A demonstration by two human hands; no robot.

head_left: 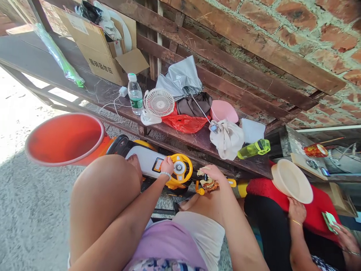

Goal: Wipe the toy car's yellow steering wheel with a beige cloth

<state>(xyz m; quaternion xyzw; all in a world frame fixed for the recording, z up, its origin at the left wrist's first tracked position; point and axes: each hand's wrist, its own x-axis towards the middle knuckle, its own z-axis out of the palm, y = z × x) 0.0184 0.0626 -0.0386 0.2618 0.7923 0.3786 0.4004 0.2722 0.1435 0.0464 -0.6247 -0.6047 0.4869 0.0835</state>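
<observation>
My left hand (167, 166) is closed in front of the left rim of a yellow toy steering wheel (187, 177). Whatever its fingers hold is hidden, and I cannot tell whether they touch the wheel. A pale beaded bracelet (166, 174) circles that wrist. My right hand (214, 174) is curled over a small beige-and-brown bundle (210, 185) by my right knee. A short black piece shows beneath its fingers. The wheel belongs to a ride-on toy car (145, 161) with a white seat, in front of my knees.
A red-orange bucket (100, 150) stands at left. Along the wooden bench (180, 136) are a bottle (135, 98), a white fan (159, 102), an umbrella (180, 75), a cardboard box (93, 52) and a green bottle (254, 149). At right, another person's hand (296, 210) touches a cream basin (296, 182).
</observation>
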